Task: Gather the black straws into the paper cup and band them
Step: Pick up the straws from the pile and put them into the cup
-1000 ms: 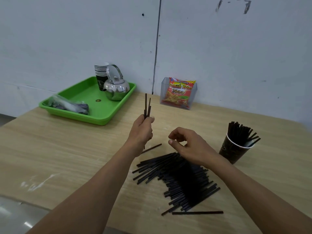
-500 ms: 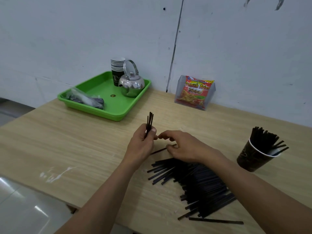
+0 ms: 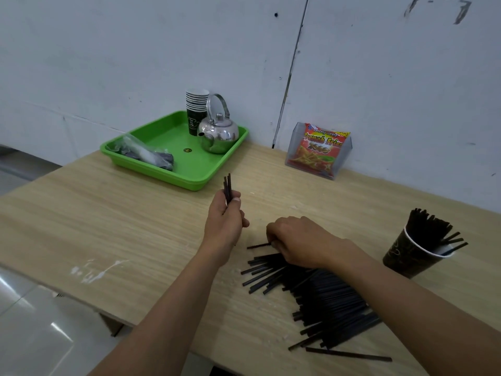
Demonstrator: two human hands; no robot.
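Note:
A heap of loose black straws (image 3: 322,297) lies on the wooden table (image 3: 122,226) in front of me. My left hand (image 3: 223,223) grips a few black straws (image 3: 227,185) upright, their tips sticking up above my thumb. My right hand (image 3: 296,241) is lowered at the near edge of the heap, fingers curled round a single straw (image 3: 257,245) that pokes out to the left. A dark paper cup (image 3: 412,256) stands at the right, filled with several upright straws (image 3: 428,226).
A green tray (image 3: 173,169) at the back holds a steel kettle (image 3: 218,134), a stack of paper cups (image 3: 195,109) and a plastic bag (image 3: 143,153). A clear holder with a snack packet (image 3: 320,150) stands against the wall. The table's near-left edge drops to the floor.
My right hand has dropped from above the pile onto its edge and closed on one straw. My left hand has stayed up with its few straws. The camera has shifted left.

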